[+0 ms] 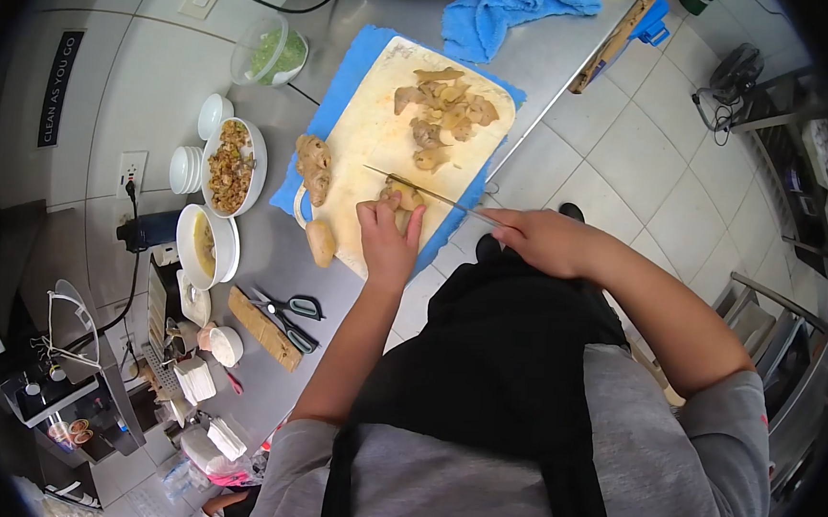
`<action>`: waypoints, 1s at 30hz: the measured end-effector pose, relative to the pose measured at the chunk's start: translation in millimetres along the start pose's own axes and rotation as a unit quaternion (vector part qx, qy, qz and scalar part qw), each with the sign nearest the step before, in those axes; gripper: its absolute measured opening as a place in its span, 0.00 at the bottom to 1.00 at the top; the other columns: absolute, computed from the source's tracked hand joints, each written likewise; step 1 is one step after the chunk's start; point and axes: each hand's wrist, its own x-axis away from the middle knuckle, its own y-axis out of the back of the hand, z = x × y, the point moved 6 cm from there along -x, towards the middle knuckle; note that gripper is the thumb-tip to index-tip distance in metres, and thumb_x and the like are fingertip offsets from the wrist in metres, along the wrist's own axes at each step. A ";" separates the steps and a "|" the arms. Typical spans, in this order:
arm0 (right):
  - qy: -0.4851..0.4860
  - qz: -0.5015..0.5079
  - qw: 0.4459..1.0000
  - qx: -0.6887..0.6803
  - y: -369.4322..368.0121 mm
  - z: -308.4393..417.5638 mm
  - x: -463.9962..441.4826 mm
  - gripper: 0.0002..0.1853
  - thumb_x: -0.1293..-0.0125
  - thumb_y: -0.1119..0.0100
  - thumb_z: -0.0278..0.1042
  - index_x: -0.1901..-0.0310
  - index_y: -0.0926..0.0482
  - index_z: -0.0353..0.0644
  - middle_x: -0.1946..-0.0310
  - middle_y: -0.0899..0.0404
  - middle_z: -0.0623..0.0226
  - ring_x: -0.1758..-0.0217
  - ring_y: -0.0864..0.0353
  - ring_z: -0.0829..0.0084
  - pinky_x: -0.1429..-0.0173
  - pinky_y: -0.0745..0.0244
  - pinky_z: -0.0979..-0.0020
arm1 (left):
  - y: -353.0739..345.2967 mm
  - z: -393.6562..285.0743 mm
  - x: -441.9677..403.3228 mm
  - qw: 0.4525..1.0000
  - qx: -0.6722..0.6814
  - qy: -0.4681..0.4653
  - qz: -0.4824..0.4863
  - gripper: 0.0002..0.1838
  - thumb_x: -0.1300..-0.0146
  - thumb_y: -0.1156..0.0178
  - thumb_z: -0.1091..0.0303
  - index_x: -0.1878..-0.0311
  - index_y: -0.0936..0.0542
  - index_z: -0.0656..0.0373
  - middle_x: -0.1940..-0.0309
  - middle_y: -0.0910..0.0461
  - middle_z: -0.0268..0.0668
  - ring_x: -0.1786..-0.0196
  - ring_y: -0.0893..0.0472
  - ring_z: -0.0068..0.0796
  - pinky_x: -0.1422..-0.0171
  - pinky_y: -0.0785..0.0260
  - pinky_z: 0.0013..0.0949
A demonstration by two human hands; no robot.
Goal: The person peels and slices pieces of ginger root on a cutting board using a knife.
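My left hand [389,242] presses its fingers on a piece of ginger [402,196] near the front edge of a pale cutting board [358,163]. My right hand [535,240] is wrapped round the handle of a knife [437,197], whose blade lies across that piece, beside my left fingertips. Cut ginger pieces [449,107] are spread over the right part of the board. One large ginger root [314,169] rests at the board's left edge, with a smaller one [320,242] below it. A blue cloth [348,71] shows under the board.
Left of the board stand a bowl of chopped food [232,167], a bowl with yellowish contents [202,247] and a tub of greens [276,57]. Scissors [287,319] lie beside a wooden block [265,329]. A crumpled blue towel [508,15] is at the back. Another person's arm [222,503] shows at the bottom left.
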 end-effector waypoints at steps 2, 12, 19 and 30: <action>-0.054 0.071 0.992 -0.094 -2.5 0.7 -14.7 0.25 0.21 0.64 0.48 0.27 0.37 0.53 0.64 0.19 0.54 0.69 0.18 0.60 0.65 0.20 0.60 | -0.3 -1.8 -0.2 1.000 -0.005 -0.004 -0.008 0.24 0.43 0.28 0.64 0.48 0.24 0.65 0.59 0.32 0.48 0.57 0.26 0.48 0.54 0.28 0.42; -0.141 0.161 0.929 -0.301 -10.0 -51.0 21.7 0.25 0.21 0.63 0.52 0.26 0.40 0.58 0.79 0.39 0.77 0.85 0.39 0.83 0.81 0.34 0.77 | 12.0 -10.2 0.2 0.999 0.006 0.046 0.012 0.23 0.41 0.32 0.70 0.43 0.24 0.57 0.56 0.32 0.44 0.57 0.27 0.40 0.49 0.30 0.37; 0.071 -0.073 0.995 0.006 17.8 -29.7 15.7 0.25 0.22 0.61 0.50 0.27 0.39 0.58 0.57 0.17 0.54 0.58 0.17 0.53 0.50 0.23 0.55 | 24.3 -3.3 6.2 0.999 -0.045 -0.019 0.004 0.19 0.38 0.35 0.70 0.43 0.21 0.57 0.43 0.26 0.47 0.46 0.23 0.44 0.43 0.26 0.40; -0.031 -0.121 0.987 0.106 4.3 -17.0 36.9 0.24 0.24 0.56 0.48 0.27 0.38 0.68 0.71 0.21 0.54 0.66 0.19 0.53 0.56 0.24 0.54 | -1.4 13.8 -32.5 0.999 0.026 0.013 -0.045 0.13 0.39 0.33 0.74 0.51 0.21 0.65 0.51 0.22 0.48 0.53 0.17 0.38 0.54 0.19 0.32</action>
